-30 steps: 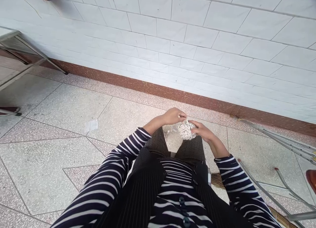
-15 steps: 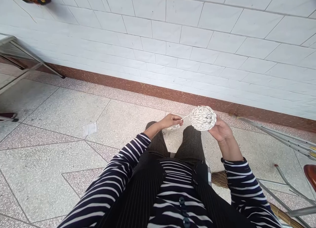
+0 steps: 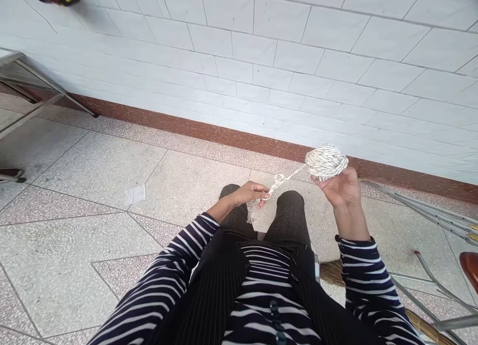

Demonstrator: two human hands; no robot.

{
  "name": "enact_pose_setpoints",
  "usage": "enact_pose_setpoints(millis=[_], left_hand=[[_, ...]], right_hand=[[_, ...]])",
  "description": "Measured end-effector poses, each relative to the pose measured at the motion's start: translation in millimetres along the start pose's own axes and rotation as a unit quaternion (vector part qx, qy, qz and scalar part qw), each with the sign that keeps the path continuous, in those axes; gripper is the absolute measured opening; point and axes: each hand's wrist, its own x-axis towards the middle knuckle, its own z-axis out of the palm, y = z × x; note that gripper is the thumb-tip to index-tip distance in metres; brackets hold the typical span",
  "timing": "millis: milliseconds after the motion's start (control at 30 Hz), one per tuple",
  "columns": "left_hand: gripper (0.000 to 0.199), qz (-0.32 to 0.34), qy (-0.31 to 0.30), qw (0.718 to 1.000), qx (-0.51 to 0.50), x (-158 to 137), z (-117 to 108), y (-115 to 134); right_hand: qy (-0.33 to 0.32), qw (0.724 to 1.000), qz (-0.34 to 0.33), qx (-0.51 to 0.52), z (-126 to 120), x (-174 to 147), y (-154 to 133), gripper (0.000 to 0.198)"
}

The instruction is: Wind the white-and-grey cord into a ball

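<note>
A thick ball of whitish braided cord (image 3: 326,162) rests in my right hand (image 3: 342,186), whose fingers curl round its underside. From the ball a strand runs down to the left, where it thickens into a short knotted or chained stretch (image 3: 277,182). My left hand (image 3: 252,193) pinches that stretch between thumb and fingers, above my knees. Loose frayed ends (image 3: 250,213) dangle below the left hand. The strand between both hands looks fairly straight.
A white tiled wall (image 3: 261,51) with a reddish-brown skirting stands ahead. A metal-framed table (image 3: 56,86) is at the left. White paper (image 3: 135,194) lies on the speckled floor. Folded metal legs (image 3: 421,200), a broom (image 3: 332,273) and a tubular metal frame (image 3: 433,275) are at the right.
My right hand has moved up and to the right with the cord ball, while the left has shifted slightly left and down. More cord, including a knotted stretch, now shows between them.
</note>
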Motion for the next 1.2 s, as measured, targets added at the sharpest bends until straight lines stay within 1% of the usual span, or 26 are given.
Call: enact_pose_setpoints(millis=[67, 100, 200, 267, 300, 367, 433, 467, 500, 567, 633, 733, 800, 833, 900, 967, 1033, 1067, 1100, 1133, 1200], left_hand=[[0.039, 0.021, 0.003, 1.0, 0.005, -2, -4, 0], [0.042, 0.037, 0.019, 0.999, -0.009, -2, -7, 0], [0.046, 0.075, 0.097, 0.989, -0.086, -2, -19, -2], [0.05, 0.086, 0.131, 0.979, -0.13, -3, -25, -4], [0.051, 0.09, 0.136, 0.975, -0.148, -5, -27, -6], [0.051, 0.09, 0.122, 0.973, -0.172, -8, -27, -8], [0.046, 0.082, 0.101, 0.977, -0.168, -10, -26, -9], [0.043, 0.081, 0.105, 0.978, -0.16, -10, -26, -8], [0.04, 0.085, 0.124, 0.977, -0.154, -10, -28, -8], [0.038, 0.111, 0.2, 0.96, -0.161, -5, -35, -5], [0.035, 0.143, 0.282, 0.929, -0.19, 2, -48, -2], [0.029, 0.163, 0.373, 0.883, -0.235, 11, -71, -3], [0.025, 0.149, 0.426, 0.858, -0.245, 15, -85, -10], [0.024, 0.129, 0.45, 0.852, -0.234, 17, -90, -16], [0.023, 0.066, 0.479, 0.859, -0.17, 22, -98, -27], [0.021, 0.001, 0.487, 0.871, -0.062, 28, -101, -36], [0.014, -0.036, 0.483, 0.874, 0.051, 37, -96, -41], [0.016, -0.039, 0.471, 0.876, 0.098, 43, -91, -42], [0.023, -0.031, 0.449, 0.883, 0.137, 49, -83, -43], [0.032, -0.013, 0.415, 0.894, 0.166, 55, -73, -43], [0.046, 0.04, 0.318, 0.926, 0.201, 70, -49, -43]], right_hand=[[0.013, 1.0, -0.021, 0.001, 1, 1, -6, 0.04], [0.016, 0.999, -0.029, -0.003, 1, 2, -9, 0.038], [0.023, 0.998, -0.048, -0.015, 0, 2, -17, 0.032], [0.036, 0.997, -0.063, -0.013, -2, 3, -20, 0.03], [0.044, 0.996, -0.072, -0.01, -4, 3, -21, 0.03], [0.057, 0.995, -0.08, -0.009, -6, 5, -23, 0.031], [0.066, 0.995, -0.078, -0.016, -7, 6, -24, 0.031], [0.069, 0.995, -0.076, -0.02, -7, 6, -24, 0.031], [0.071, 0.994, -0.074, -0.021, -7, 7, -24, 0.031], [0.073, 0.995, -0.074, -0.014, -6, 7, -26, 0.031], [0.074, 0.995, -0.074, -0.001, -5, 6, -29, 0.03], [0.062, 0.994, -0.093, 0.011, -2, 1, -38, 0.029], [0.039, 0.992, -0.121, 0.009, 2, -4, -47, 0.029], [0.027, 0.991, -0.134, 0.004, 5, -7, -52, 0.029], [0.007, 0.989, -0.147, -0.015, 15, -13, -61, 0.028], [-0.009, 0.989, -0.142, -0.036, 28, -18, -66, 0.028], [-0.032, 0.99, -0.127, -0.054, 43, -21, -65, 0.031], [-0.047, 0.99, -0.119, -0.063, 51, -22, -63, 0.034], [-0.062, 0.989, -0.11, -0.073, 59, -22, -60, 0.037], [-0.078, 0.989, -0.097, -0.084, 66, -21, -56, 0.04], [-0.102, 0.987, -0.069, -0.1, 79, -19, -46, 0.045]])
